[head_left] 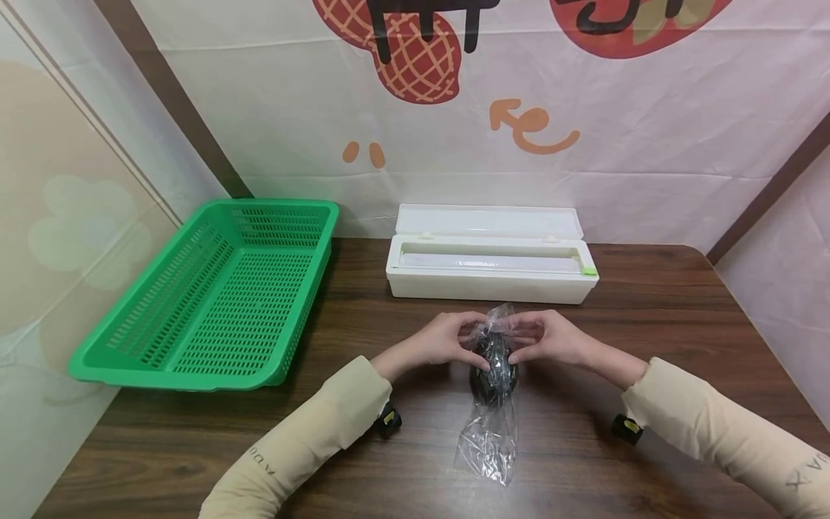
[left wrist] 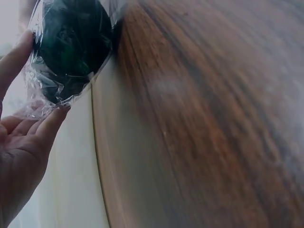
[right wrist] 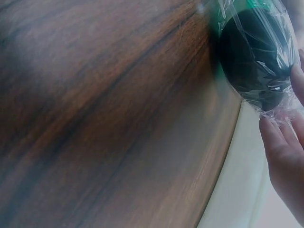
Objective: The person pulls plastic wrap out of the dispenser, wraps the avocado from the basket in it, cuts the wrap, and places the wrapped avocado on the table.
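A dark green-black oval object (head_left: 494,386), wrapped in clear cling film (head_left: 489,443), rests on the table between my hands. My left hand (head_left: 447,339) pinches the film at its far end, thumb on the near side. Opposite it, my right hand (head_left: 554,337) grips the gathered film in the same way. A loose tail of film lies flat toward me. The left wrist view shows the wrapped oval object (left wrist: 73,40) between thumb and fingers. In the right wrist view, crinkled film covers the oval object (right wrist: 251,54), with fingertips at its end.
Behind my hands stands a white cling film dispenser box (head_left: 493,287), its lid (head_left: 489,221) raised and a roll inside. A green perforated basket (head_left: 305,303) sits at the left. The brown wooden table (head_left: 681,317) meets a printed cloth backdrop (head_left: 272,94) at the back.
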A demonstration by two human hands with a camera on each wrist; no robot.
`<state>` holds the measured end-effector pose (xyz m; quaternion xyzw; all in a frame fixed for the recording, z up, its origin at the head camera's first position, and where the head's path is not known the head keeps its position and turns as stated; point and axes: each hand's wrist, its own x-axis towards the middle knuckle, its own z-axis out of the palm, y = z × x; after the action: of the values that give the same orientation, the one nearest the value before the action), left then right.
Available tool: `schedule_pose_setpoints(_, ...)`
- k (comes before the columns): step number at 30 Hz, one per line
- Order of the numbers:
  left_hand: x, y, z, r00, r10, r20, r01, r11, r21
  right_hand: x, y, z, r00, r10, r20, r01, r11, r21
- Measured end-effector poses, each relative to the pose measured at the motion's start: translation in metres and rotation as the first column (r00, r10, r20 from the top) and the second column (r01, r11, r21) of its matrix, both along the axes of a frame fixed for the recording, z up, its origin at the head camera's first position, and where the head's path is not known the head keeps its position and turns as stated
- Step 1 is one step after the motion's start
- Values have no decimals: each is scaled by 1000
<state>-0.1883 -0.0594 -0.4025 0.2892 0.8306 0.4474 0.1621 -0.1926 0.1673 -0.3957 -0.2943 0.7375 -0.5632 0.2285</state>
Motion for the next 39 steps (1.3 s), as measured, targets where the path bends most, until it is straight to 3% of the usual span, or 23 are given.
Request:
schedule_pose_setpoints(4, 2, -2, 2, 991, -10, -137, 0, 997, -76, 1, 0, 0, 997, 8, -83, -7, 1000, 17)
schedule_pose_setpoints(9, 4, -4, 1, 975, -28, -219, 12, 997, -74, 4, 1, 1, 991, -13, -135, 17, 999, 29)
schedule_pose_setpoints(13, 5, -5, 0, 960, -33, -276, 15, 998, -69, 6, 3, 1, 969, -25, -245, 38, 998, 50)
schedule_pose_setpoints(15, 5, -6, 0, 956, -36, -290, 17, 998, -68, 7, 4, 1, 941, -18, -338, 46, 996, 73)
schedule_pose_setpoints(18, 5, -6, 0, 949, -52, -310, 34, 998, -62, 8, 5, 1, 872, 4, -490, 61, 991, 116)
schedule_pose_setpoints(21, 6, -7, -1, 932, -69, -355, 51, 997, -61, 9, 6, 1, 787, 39, -616, 63, 988, 144)
schedule_pose_setpoints(24, 7, -8, -1, 908, -88, -409, 71, 996, -56, 9, 8, 1, 734, 77, -674, 41, 987, 157)
schedule_pose_setpoints(26, 7, -9, -2, 893, -102, -439, 89, 995, -51, 9, 8, 1, 720, 100, -687, 21, 986, 165)
schedule_pose_setpoints(33, 10, -11, 0, 849, -167, -502, 171, 985, -39, 11, 9, -1, 703, 167, -691, -30, 978, 206)
schedule_pose_setpoints(36, 13, -12, 0, 841, -194, -505, 187, 980, -66, 14, 9, -1, 687, 194, -700, -38, 972, 232)
schedule_pose_setpoints(39, 14, -13, 0, 849, -220, -481, 188, 976, -113, 16, 9, -1, 678, 222, -701, -44, 964, 263)
